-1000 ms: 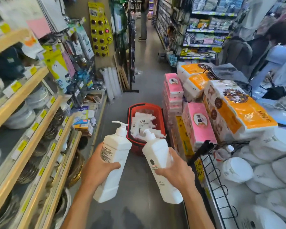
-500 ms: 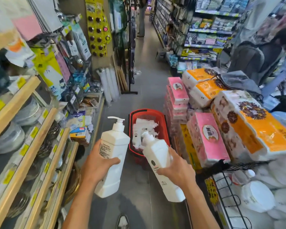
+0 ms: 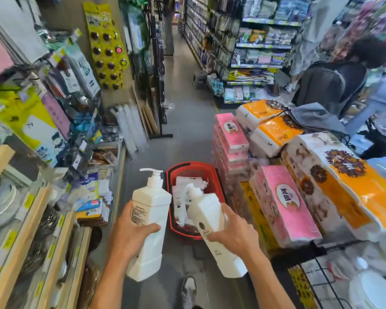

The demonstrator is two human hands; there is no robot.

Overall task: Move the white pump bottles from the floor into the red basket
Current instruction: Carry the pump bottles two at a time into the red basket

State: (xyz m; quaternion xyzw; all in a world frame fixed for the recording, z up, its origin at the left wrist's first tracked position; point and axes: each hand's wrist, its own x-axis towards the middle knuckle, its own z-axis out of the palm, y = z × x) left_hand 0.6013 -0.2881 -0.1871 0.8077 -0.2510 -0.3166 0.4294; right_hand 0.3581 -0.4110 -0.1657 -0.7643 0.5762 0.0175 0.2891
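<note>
The left hand (image 3: 129, 234) grips one white pump bottle (image 3: 151, 210) around its middle, upright, with the pump head on top. The right hand (image 3: 234, 235) wraps around a second white pump bottle (image 3: 210, 214) — this one is tilted, its pump end leaning over the near rim of the red basket (image 3: 196, 173). The basket sits on the grey floor (image 3: 183, 121) just ahead of both hands, beside stacked pink tissue packs (image 3: 283, 197). More white bottles (image 3: 181, 197) lie inside — how many is unclear.

l grip (image 3: 129, 235), r grip (image 3: 236, 235) hold bottles (image 3: 152, 204)
</note>
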